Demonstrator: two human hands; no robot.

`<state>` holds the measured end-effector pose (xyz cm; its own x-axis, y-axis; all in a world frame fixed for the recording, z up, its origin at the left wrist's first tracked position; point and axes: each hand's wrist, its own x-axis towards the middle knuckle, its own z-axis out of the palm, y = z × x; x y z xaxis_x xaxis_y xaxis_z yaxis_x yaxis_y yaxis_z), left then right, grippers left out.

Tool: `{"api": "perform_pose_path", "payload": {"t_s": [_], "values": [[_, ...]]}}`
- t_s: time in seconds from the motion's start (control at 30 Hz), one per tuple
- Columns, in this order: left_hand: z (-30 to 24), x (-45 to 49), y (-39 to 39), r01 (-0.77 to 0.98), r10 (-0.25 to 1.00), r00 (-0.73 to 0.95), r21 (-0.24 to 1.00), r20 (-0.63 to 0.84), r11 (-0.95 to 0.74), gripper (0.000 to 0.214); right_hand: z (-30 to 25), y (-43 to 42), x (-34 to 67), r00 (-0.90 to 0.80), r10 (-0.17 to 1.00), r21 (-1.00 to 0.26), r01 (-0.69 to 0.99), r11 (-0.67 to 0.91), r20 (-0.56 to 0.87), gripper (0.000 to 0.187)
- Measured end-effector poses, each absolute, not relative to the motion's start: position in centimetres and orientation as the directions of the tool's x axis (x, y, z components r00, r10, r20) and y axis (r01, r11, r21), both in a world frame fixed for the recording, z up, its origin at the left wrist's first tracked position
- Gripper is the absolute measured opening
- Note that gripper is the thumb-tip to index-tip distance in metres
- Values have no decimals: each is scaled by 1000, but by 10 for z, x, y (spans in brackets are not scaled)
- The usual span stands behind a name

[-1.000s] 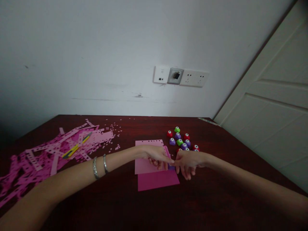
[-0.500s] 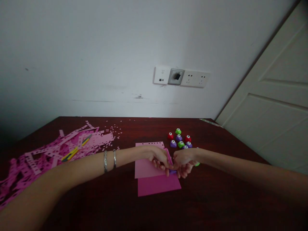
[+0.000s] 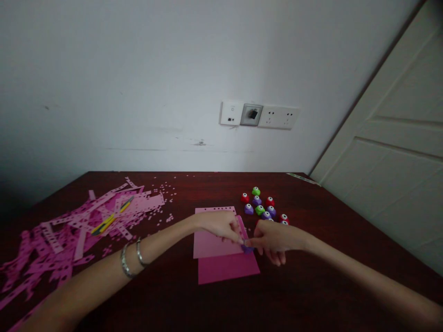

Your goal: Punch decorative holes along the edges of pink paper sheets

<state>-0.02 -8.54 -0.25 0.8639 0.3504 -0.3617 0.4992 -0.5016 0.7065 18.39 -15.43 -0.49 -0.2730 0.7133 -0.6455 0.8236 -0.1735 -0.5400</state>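
Note:
A light pink sheet of paper (image 3: 212, 242) with a row of punched holes along its far edge lies over a darker pink sheet (image 3: 226, 269). My left hand (image 3: 223, 225) rests on the sheets, its fingertips pinched at the right edge of the paper. Just beside those fingertips sits a small purple paper punch (image 3: 247, 248), partly hidden by fingers. My right hand (image 3: 273, 237) grips the punch with thumb and forefinger, the other fingers curled loosely. More small punches in red, green and purple (image 3: 256, 200), each with an eye-like top, stand behind my right hand.
Punched pink paper strips (image 3: 83, 221) are heaped on the left, with a yellow craft knife (image 3: 112, 216) on top. Tiny punched bits (image 3: 166, 189) are scattered near the heap. Behind the dark wooden table (image 3: 166, 295) is a wall with sockets (image 3: 278, 117); a white door (image 3: 391, 133) stands right.
The right hand has shifted slightly right and loosened its curled fingers. The left fingers have straightened a little, and the raised paper edge lies lower. The view has tilted slightly.

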Motion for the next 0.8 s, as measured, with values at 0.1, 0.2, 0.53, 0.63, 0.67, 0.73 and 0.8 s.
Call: {"api": "perform_pose_path", "payload": {"t_s": [0.1,0.2,0.53,0.63,0.67,0.73,0.8], "values": [[0,-14,-88,548,475,831,567,-289,-615,29,5,-163,186,-284,796,-571,816,-92,-535,39],[-11,-23,-88,618,559,781,462,-277,-636,25,12,-168,186,-278,901,-512,856,75,-333,30],[-45,-28,-71,652,558,756,471,-343,-594,30,-15,-178,183,-488,866,-328,840,432,-110,20],[-46,-29,-71,648,562,758,487,-332,-586,30,-19,-177,182,-501,860,-293,840,457,-96,15],[-47,-29,-72,648,563,757,488,-332,-584,30,-19,-176,181,-502,860,-287,840,460,-90,13],[-47,-29,-72,640,554,764,496,-330,-587,31,-16,-177,181,-499,862,-286,841,459,-84,13],[-47,-30,-72,623,538,778,510,-325,-593,32,-12,-180,183,-493,866,-297,842,451,-81,12]]}}
